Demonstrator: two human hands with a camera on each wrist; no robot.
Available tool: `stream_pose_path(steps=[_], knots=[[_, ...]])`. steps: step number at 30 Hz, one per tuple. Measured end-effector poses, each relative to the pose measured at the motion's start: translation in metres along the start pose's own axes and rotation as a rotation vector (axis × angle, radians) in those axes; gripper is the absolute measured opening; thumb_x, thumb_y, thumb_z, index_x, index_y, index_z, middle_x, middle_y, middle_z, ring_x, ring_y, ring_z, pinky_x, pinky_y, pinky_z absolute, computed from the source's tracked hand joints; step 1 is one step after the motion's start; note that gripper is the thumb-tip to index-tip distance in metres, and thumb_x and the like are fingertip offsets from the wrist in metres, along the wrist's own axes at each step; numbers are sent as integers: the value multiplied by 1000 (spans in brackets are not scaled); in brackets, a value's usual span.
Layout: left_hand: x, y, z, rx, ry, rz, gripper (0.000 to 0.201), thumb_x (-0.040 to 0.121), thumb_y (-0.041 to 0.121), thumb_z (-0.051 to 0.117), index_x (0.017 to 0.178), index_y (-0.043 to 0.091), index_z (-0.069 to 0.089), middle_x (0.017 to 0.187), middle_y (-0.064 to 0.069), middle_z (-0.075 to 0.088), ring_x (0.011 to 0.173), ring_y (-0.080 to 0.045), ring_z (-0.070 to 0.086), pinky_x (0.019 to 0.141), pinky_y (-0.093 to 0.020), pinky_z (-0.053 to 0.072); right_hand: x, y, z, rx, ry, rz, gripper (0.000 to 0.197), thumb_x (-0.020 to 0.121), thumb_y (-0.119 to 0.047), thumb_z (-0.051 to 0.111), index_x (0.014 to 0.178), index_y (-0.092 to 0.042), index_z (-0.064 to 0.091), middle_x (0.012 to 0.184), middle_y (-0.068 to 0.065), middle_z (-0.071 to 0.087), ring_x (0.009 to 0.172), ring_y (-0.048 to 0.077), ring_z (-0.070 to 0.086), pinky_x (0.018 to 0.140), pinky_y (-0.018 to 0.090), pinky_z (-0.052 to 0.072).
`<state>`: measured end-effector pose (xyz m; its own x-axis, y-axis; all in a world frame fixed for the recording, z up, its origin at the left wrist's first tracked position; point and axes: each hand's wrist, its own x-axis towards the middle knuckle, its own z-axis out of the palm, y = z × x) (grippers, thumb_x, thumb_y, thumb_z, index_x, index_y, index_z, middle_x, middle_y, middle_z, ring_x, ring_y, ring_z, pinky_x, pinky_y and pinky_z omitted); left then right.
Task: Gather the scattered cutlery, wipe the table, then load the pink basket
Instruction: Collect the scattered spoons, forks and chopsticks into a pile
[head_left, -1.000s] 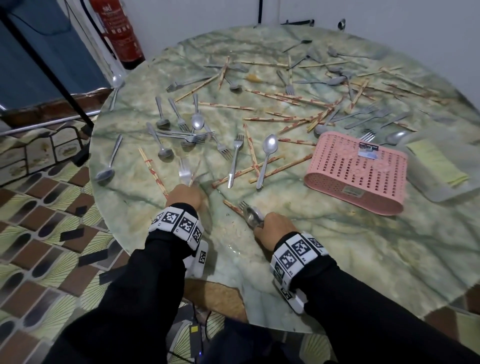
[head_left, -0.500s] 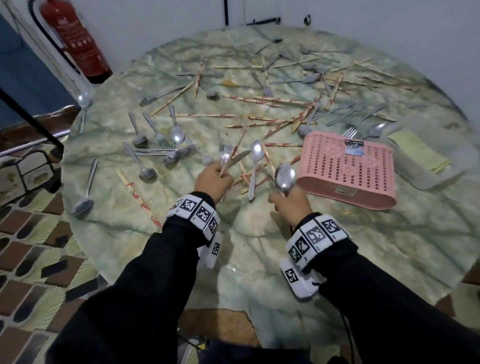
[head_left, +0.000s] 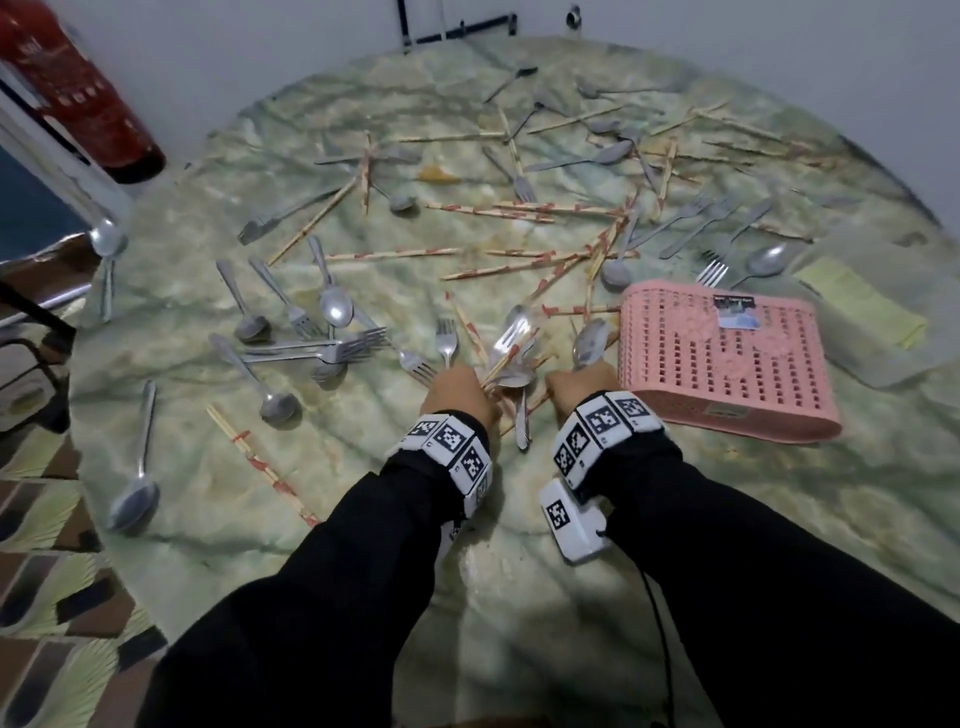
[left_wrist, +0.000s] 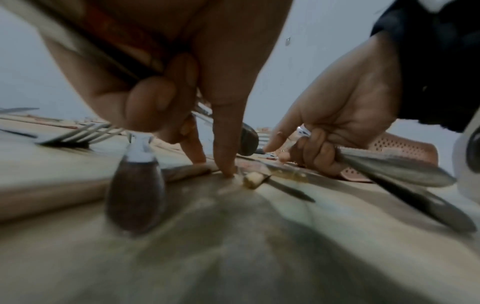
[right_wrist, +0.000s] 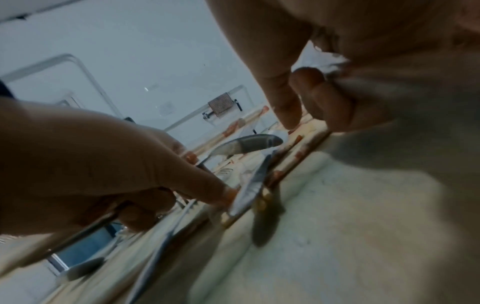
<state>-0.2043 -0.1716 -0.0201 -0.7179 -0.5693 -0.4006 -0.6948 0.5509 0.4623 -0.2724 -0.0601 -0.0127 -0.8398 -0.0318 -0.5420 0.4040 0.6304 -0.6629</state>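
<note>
Spoons, forks and red-patterned chopsticks lie scattered over the round green marble table (head_left: 519, 597). The pink basket (head_left: 727, 364) lies upside down at the right. My left hand (head_left: 460, 392) grips a fork (head_left: 511, 335) and chopsticks, and its index finger (left_wrist: 224, 162) presses down on the table beside a chopstick end (left_wrist: 253, 180). Just left of the basket, my right hand (head_left: 579, 387) grips spoons (head_left: 589, 340) by the handles (left_wrist: 394, 171). Its index finger (right_wrist: 284, 111) points down at chopsticks. Another spoon (head_left: 519, 410) lies between the two hands.
A yellow cloth (head_left: 862, 306) lies on a grey tray beyond the basket. A red fire extinguisher (head_left: 78, 93) stands on the floor at the far left. Loose spoons (head_left: 132, 493) and a chopstick pair (head_left: 254, 462) lie near the left edge.
Both hands moved away from the near edge toward the table's middle with cutlery in them. They now sit low and close together beside the basket, over a spoon and chopsticks.
</note>
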Motion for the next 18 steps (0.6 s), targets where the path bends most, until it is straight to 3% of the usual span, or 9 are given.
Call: stream_pose_path(steps=[4, 9, 12, 15, 18], knots=[[4, -3, -2, 59, -32, 22, 19, 83, 19, 66, 93, 4, 62, 94, -12, 64, 88, -28, 63, 82, -38, 54, 1, 3, 6, -49, 5, -11, 28, 83, -23, 63, 98, 1, 59, 86, 11, 57, 69, 22, 52, 54, 25, 36], [3, -2, -6, 126, -108, 70, 16, 85, 15, 60, 96, 4, 60, 93, -11, 64, 86, -27, 63, 78, -34, 54, -1, 0, 8, -96, 40, -46, 31, 83, -20, 65, 103, 3, 60, 101, 16, 65, 77, 22, 53, 63, 24, 37], [-3, 1, -8, 216, -131, 101, 16, 86, 14, 59, 98, 3, 58, 90, -10, 62, 90, -27, 62, 80, -34, 53, -5, 0, 2, -118, 37, -68, 23, 84, -19, 61, 96, 0, 61, 85, 12, 60, 73, 23, 54, 61, 26, 37], [-7, 1, -12, 283, -175, 117, 15, 85, 16, 61, 94, 5, 57, 89, -9, 60, 92, -27, 62, 80, -33, 52, -12, 4, -2, -135, 30, -69, 20, 84, -22, 58, 90, -3, 61, 79, 12, 59, 68, 25, 54, 57, 25, 37], [-9, 2, -19, 282, -188, 123, 11, 86, 16, 60, 90, 7, 55, 94, -11, 61, 92, -28, 61, 81, -33, 52, -17, 6, -5, -136, 8, -65, 20, 83, -25, 58, 85, -5, 60, 74, 10, 58, 63, 24, 52, 46, 23, 31]])
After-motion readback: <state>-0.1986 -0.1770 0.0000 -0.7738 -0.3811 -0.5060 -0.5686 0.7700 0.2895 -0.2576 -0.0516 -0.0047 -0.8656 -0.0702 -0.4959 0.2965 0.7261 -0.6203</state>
